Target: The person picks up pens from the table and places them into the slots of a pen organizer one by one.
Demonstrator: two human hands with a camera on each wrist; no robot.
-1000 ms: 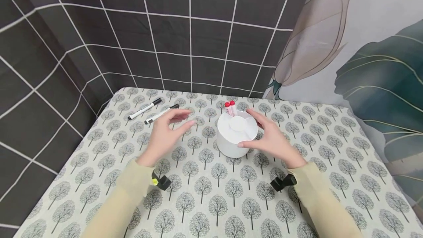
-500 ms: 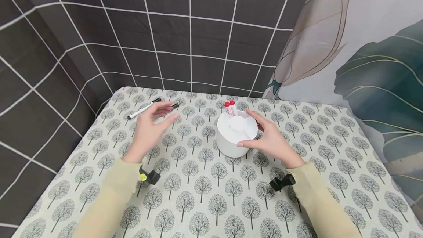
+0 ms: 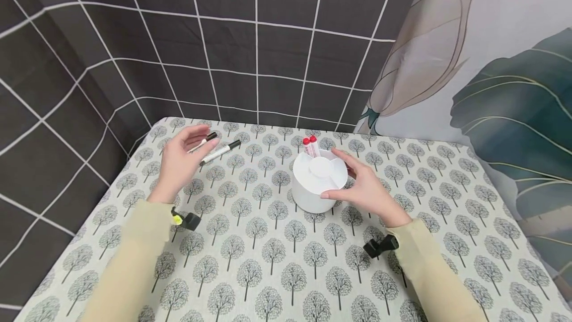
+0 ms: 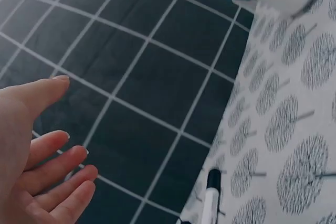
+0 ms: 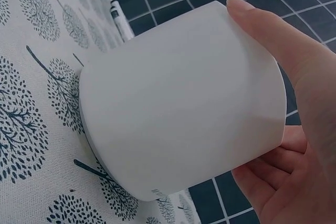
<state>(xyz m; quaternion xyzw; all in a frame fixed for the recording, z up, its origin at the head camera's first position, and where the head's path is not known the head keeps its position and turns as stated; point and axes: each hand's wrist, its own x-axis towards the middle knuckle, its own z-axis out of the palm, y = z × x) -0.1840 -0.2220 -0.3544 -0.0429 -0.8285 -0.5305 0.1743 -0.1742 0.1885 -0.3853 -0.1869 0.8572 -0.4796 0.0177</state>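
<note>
Left hand [image 3: 180,163]: thumb and fingers apart, near two black-capped markers [image 3: 220,153]. Right hand [image 3: 364,189]: grips white divided organizer [image 3: 313,197] containing two red-topped markers [image 3: 315,149].

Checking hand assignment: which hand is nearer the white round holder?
Right. The right hand grips the white round holder at its right side; the left hand is off to its left, by the black-capped markers.

Head view was bright and evenly lit, soft shadows, some wide-angle stretch toward the edges. Both wrist views ran dimmer and bluish, left one hazy at upper left. In the right one, white container [image 5: 184,98] took soft grey shading; far tablecloth [image 5: 94,30] blurred at upper left.
</note>
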